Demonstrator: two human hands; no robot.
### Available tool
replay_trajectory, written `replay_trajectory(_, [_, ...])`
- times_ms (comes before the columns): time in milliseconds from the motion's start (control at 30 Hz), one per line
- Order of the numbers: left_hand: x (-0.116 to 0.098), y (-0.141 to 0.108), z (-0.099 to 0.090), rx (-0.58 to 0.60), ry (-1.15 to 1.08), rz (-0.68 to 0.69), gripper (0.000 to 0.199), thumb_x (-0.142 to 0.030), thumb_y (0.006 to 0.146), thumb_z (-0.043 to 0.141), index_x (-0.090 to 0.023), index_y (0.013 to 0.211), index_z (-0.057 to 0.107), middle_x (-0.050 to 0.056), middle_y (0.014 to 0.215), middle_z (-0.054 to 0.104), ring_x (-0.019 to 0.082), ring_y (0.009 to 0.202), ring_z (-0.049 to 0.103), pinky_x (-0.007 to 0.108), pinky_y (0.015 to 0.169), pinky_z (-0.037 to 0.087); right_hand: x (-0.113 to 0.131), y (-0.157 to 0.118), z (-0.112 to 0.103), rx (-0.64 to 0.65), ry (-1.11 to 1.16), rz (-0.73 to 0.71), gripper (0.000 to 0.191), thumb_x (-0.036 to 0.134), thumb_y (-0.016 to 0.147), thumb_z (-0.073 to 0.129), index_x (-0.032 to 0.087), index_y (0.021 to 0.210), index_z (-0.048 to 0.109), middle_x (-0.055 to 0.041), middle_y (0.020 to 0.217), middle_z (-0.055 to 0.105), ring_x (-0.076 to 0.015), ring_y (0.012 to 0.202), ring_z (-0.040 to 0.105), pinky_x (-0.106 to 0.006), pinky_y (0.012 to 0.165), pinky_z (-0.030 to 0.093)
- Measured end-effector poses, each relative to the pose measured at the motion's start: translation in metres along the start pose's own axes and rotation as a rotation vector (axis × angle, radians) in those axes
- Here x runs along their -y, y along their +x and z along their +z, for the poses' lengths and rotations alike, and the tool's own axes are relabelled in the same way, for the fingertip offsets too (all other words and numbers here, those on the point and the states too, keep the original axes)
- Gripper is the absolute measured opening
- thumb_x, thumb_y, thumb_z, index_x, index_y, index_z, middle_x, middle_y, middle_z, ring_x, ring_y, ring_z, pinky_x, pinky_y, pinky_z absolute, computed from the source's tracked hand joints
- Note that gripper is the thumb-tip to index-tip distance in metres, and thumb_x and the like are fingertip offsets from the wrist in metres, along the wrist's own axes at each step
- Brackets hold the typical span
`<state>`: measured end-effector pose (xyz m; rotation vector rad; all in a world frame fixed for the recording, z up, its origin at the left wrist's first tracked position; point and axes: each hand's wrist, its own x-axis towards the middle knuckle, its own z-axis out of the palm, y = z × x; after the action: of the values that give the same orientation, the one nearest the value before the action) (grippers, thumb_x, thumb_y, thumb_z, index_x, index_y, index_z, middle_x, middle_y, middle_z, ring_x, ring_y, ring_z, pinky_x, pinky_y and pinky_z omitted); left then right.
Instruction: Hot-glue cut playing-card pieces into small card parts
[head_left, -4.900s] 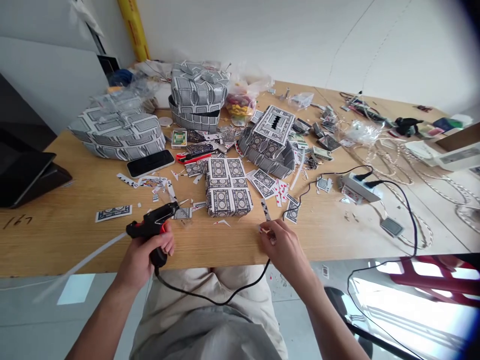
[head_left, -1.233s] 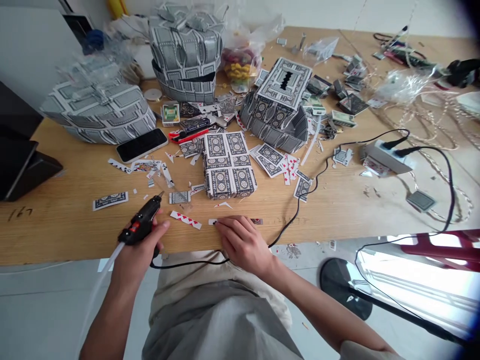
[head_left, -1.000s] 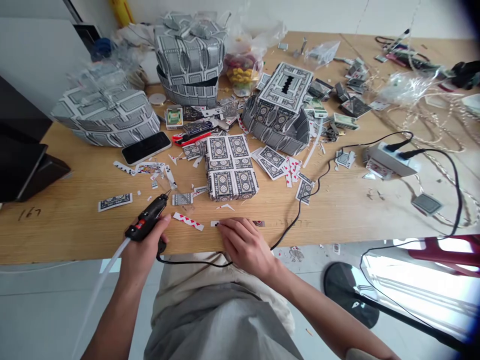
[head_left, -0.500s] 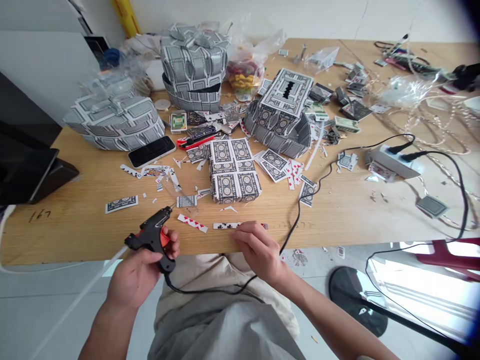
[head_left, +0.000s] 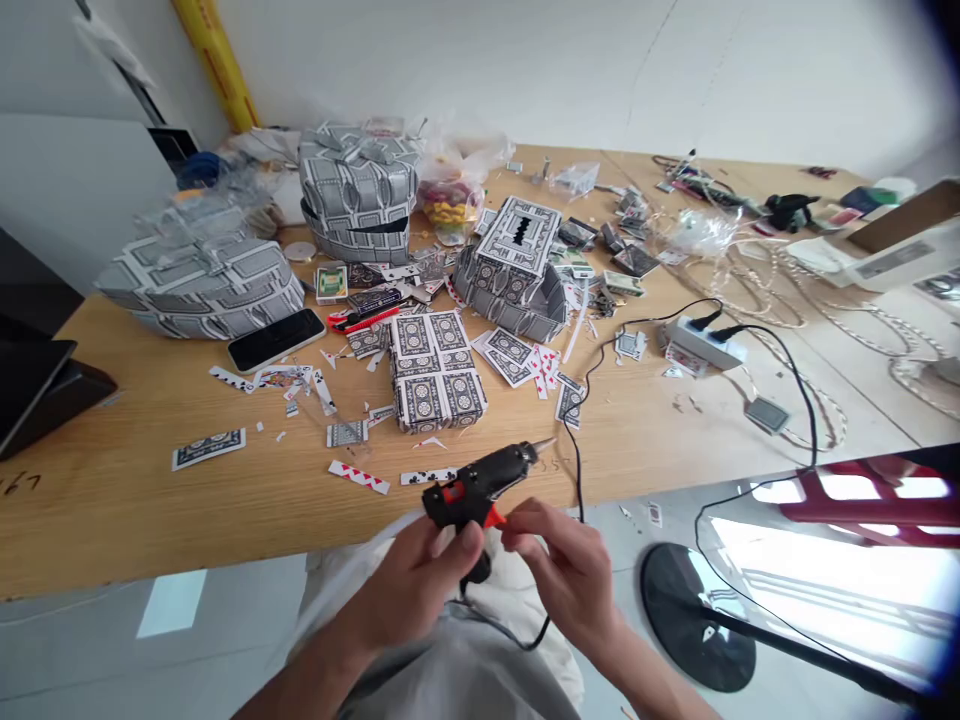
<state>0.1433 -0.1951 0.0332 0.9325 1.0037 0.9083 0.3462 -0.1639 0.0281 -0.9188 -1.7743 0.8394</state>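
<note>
"What is the left hand doing?"

"It's gripping the black glue gun, closing around the handle and holding it above the table's front edge, nozzle pointing right."

"And the right hand?"

"Its fingers are curling in close by the red trigger; whether they're touching it or pinching anything, I can't quite tell from here."

"What's lying about?"

"A red-marked card strip is lying to the left, and a black-marked strip is showing partly from behind the gun. The card-covered box is sitting just beyond, and a black cord is curving across to the power strip."
</note>
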Motion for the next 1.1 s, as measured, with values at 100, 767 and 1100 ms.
replay_trajectory(100, [0.001, 0.014, 0.025, 0.102, -0.001, 0.04, 0.069, -0.078, 0.102, 0.051, -0.019, 0.125, 0.08, 0.015, 0.12, 0.08, 0.035, 0.126, 0.07, 0.048, 0.115, 0.053, 0.005, -0.009, -0.013, 0.055, 0.017, 0.106, 0.046, 0.066, 0.101, 0.069, 0.022, 0.111, 0.078, -0.0072, 0.085, 0.076, -0.0217, 0.073, 0.072, -0.033, 0.066, 0.062])
replay_trajectory(767, [0.022, -0.04, -0.097, -0.332, 1.162, 0.72, 0.02, -0.012, 0.104, 0.069, -0.023, 0.12, 0.074, 0.002, 0.105, 0.079, 0.014, 0.096, 0.078, 0.022, 0.097, 0.059, -0.067, 0.024, -0.139, 0.469, -0.51, 0.214, 0.038, 0.051, 0.113, 0.05, 0.023, 0.127, 0.073, -0.0157, 0.121, 0.073, -0.0295, 0.105, 0.074, -0.043, 0.091, 0.062])
replay_trajectory(1100, [0.003, -0.005, -0.133, -0.213, 1.416, 0.681, 0.023, -0.028, 0.108, 0.066, -0.024, 0.128, 0.076, 0.009, 0.125, 0.068, 0.024, 0.113, 0.07, 0.038, 0.099, 0.058, -0.088, 0.03, -0.138, 0.509, -0.685, 0.11, 0.046, 0.049, 0.116, 0.041, 0.024, 0.144, 0.068, -0.0145, 0.116, 0.067, -0.0292, 0.106, 0.069, -0.047, 0.098, 0.06])
